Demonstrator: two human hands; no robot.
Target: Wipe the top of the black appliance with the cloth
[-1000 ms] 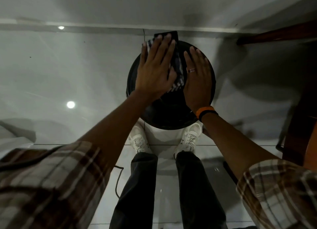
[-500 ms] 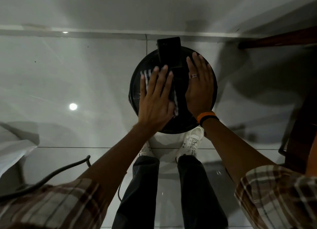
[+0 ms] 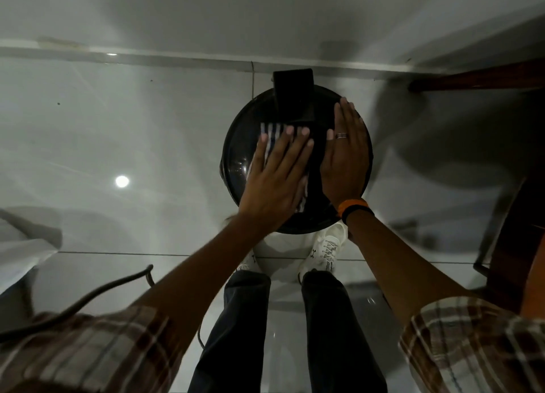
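**Cloth under my left hand on the appliance lid**

I stood over the black appliance (image 3: 236, 162), a round unit on the glossy tiled floor (image 3: 118, 127) near the wall's skirting. My white shoes (image 3: 326, 252) were just beside its near edge.

My left hand (image 3: 275, 180) lay flat with fingers spread, pressing the striped cloth (image 3: 271, 128) onto the left half of the lid. The cloth showed beyond my fingertips and again along the thumb side of that hand; the remainder was hidden beneath the palm.

My right hand (image 3: 345, 153) rested flat on the right half of the lid, fingers together and extended, gripping nothing. It bore a ring (image 3: 341, 135) and, at the wrist, an orange and black band (image 3: 354, 208).

A black rectangular block (image 3: 293, 95) stood at the lid's far edge, overhanging the rim; I could not tell what it was.

A dark cable (image 3: 88, 298) ran across the floor at my left. Dark wooden furniture (image 3: 483, 77) stood at right.
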